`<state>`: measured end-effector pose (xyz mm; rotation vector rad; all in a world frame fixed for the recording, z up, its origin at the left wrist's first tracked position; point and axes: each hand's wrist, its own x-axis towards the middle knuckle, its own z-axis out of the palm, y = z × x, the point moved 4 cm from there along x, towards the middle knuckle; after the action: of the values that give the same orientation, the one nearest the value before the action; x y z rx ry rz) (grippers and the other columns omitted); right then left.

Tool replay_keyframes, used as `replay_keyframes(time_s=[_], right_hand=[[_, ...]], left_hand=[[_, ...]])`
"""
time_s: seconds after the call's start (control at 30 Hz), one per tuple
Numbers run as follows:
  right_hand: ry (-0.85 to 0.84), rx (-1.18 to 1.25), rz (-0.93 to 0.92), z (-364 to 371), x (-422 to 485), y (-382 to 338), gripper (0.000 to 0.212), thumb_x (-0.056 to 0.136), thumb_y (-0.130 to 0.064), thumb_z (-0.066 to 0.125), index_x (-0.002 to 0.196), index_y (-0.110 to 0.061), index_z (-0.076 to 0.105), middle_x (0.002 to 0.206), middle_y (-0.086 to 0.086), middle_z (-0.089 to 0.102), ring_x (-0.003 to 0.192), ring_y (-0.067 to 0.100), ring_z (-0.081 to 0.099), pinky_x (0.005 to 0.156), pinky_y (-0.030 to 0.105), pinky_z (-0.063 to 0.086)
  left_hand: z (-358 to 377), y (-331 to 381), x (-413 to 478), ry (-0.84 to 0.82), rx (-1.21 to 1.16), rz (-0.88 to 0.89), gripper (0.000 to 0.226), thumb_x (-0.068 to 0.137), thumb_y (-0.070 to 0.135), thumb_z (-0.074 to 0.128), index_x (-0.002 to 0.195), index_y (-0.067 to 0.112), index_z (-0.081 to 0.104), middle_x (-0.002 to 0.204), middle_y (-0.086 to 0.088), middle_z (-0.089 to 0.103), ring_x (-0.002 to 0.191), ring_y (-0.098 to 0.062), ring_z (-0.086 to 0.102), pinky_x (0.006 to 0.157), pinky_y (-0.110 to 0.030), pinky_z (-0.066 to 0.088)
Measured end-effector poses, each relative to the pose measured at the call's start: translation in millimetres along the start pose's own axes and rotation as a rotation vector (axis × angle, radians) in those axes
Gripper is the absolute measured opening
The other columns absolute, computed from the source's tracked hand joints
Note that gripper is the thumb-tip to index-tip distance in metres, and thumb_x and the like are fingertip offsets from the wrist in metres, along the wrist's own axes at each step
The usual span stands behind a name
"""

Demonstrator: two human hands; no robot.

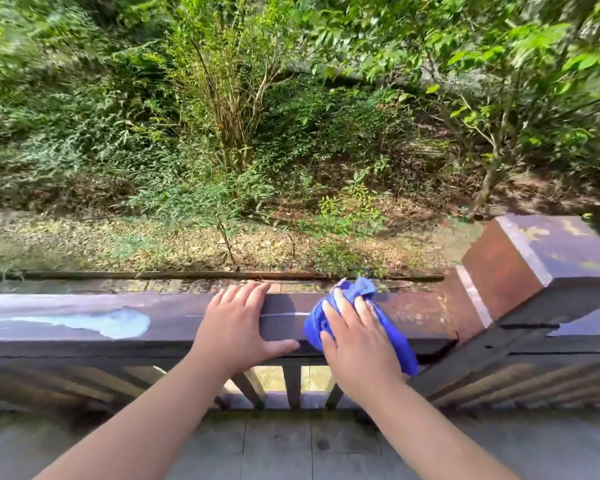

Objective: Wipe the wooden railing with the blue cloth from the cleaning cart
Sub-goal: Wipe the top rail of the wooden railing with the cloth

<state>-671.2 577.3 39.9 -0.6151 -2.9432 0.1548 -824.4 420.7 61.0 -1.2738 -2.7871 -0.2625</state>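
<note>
Your right hand (355, 337) lies palm down on the bunched blue cloth (361, 323), fingers spread over it and pressing it onto the top of the wooden railing (174, 327), just left of the square post (534, 265) at the right end. The cloth's near edge hangs over the railing's near face. Your left hand (238, 323) rests flat and open on the rail just beside the cloth, holding nothing, fingers reaching to the far edge and thumb along the near edge. Farther left, a pale shiny patch (118, 323) shows on the rail top. Balusters (291, 386) stand below, grey deck boards (278, 445) nearest you, and green shrubs (239, 133) fill the far side.
</note>
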Motion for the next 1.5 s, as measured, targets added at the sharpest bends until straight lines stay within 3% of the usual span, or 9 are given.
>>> replay_keyframes(time_s=[0.27,0.43,0.6,0.77,1.0,1.1,1.27,1.4,1.5], right_hand=[[-0.051,0.024,-0.143,13,17,-90,0.053,0.1,-0.04,0.031,0.148,-0.019,0.038,0.162,0.003,0.027,0.14,0.036,0.031,0.12,0.05,0.019],[-0.058,0.04,-0.146,14,20,-90,0.049,0.099,-0.039,0.032,0.145,-0.025,0.041,0.16,-0.003,0.033,0.138,0.032,0.036,0.12,0.046,0.02],[-0.042,0.033,0.019,6,11,-56,0.047,0.099,-0.034,0.035,0.144,-0.027,0.045,0.158,-0.007,0.037,0.137,0.032,0.037,0.118,0.046,0.027],[0.044,0.005,0.124,-7,12,-63,0.038,0.096,-0.017,0.055,0.134,-0.016,0.06,0.152,0.005,0.048,0.124,0.041,0.049,0.111,0.051,0.036],[0.004,-0.041,0.035,3,20,-126,0.043,0.098,-0.023,0.046,0.14,-0.019,0.052,0.158,0.001,0.04,0.128,0.041,0.045,0.115,0.051,0.03],[-0.038,-0.042,-0.017,9,27,-154,0.047,0.099,-0.029,0.034,0.145,-0.023,0.043,0.162,-0.004,0.03,0.133,0.037,0.038,0.118,0.049,0.024],[-0.064,-0.033,-0.064,20,35,-188,0.051,0.1,-0.032,0.027,0.149,-0.025,0.039,0.164,-0.005,0.026,0.137,0.036,0.032,0.12,0.049,0.017],[-0.042,0.004,-0.043,18,33,-187,0.048,0.1,-0.031,0.031,0.146,-0.024,0.043,0.161,-0.005,0.031,0.136,0.035,0.035,0.12,0.049,0.018],[-0.047,0.052,-0.117,18,37,-211,0.049,0.097,-0.025,0.04,0.145,-0.025,0.044,0.157,-0.006,0.039,0.134,0.037,0.039,0.12,0.049,0.021]], left_hand=[[-6,-53,-18,0.022,0.001,0.03,0.107,0.059,0.092,0.057,0.138,0.021,0.054,0.136,0.003,0.062,0.125,-0.023,0.056,0.104,-0.044,0.046],[-12,-71,-22,0.0,0.03,0.005,0.112,0.06,0.101,0.047,0.139,0.023,0.053,0.137,0.005,0.06,0.126,-0.022,0.054,0.106,-0.044,0.046],[-22,-93,-25,-0.077,0.063,-0.026,0.114,0.058,0.097,0.05,0.145,0.024,0.048,0.144,0.006,0.054,0.132,-0.022,0.047,0.109,-0.043,0.043],[-27,-123,-30,-0.158,0.061,-0.034,0.118,0.058,0.097,0.045,0.151,0.025,0.041,0.151,0.005,0.046,0.139,-0.021,0.04,0.114,-0.043,0.039],[-18,-132,-32,-0.137,0.026,-0.008,0.119,0.06,0.094,0.052,0.152,0.019,0.041,0.152,0.0,0.048,0.139,-0.024,0.041,0.118,-0.04,0.032],[-12,-134,-35,-0.1,-0.014,-0.013,0.12,0.061,0.091,0.059,0.152,0.016,0.042,0.153,-0.002,0.048,0.14,-0.025,0.041,0.12,-0.041,0.031],[-1,-133,-39,-0.089,0.0,-0.007,0.106,0.068,0.068,0.062,0.155,0.013,0.036,0.159,-0.006,0.043,0.147,-0.025,0.034,0.123,-0.046,0.024],[-4,-132,-35,-0.113,-0.009,-0.021,0.101,0.066,0.06,0.064,0.152,0.013,0.041,0.152,-0.004,0.048,0.141,-0.024,0.04,0.12,-0.044,0.03],[-7,-136,-33,-0.129,-0.011,0.034,0.083,0.079,0.043,0.053,0.154,0.014,0.038,0.154,-0.004,0.047,0.142,-0.024,0.04,0.121,-0.04,0.029]])
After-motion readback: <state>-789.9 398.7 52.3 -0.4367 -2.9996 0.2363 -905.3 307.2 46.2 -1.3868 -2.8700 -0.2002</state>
